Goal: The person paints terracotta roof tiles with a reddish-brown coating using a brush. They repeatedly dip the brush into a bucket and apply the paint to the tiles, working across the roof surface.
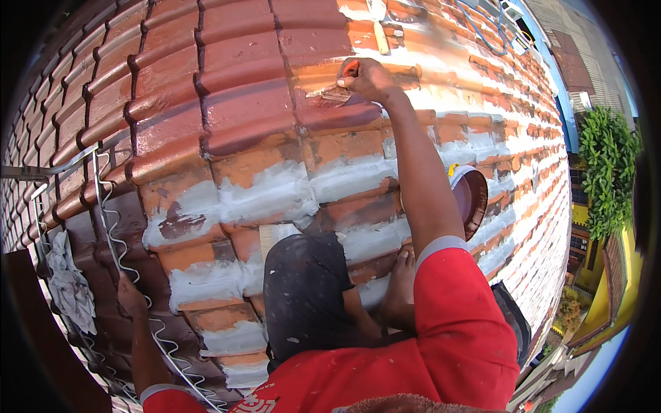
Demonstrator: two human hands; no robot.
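My right hand [365,78] is closed on the orange handle of a paintbrush [336,94], whose bristles touch a roof tile at the boundary between dark red paint and bare orange tile. Down at the left, my left hand [132,295] grips a thin metal rod with a wavy wire [109,222] running beside it. A round bucket of dark red paint [467,204] stands on the tiles right of my knee, partly hidden by my right forearm. Glossy dark red tiles [240,64] cover the upper left. Grey-white coating [263,188] lies in bands across the orange tiles below.
A trowel-like tool with a pale handle [381,37] lies on the tiles above my right hand. Blue cord [483,32] lies farther off. A crumpled cloth [68,281] hangs at the left by the metalwork. The roof's edge drops away at the right, beside a tree [608,170].
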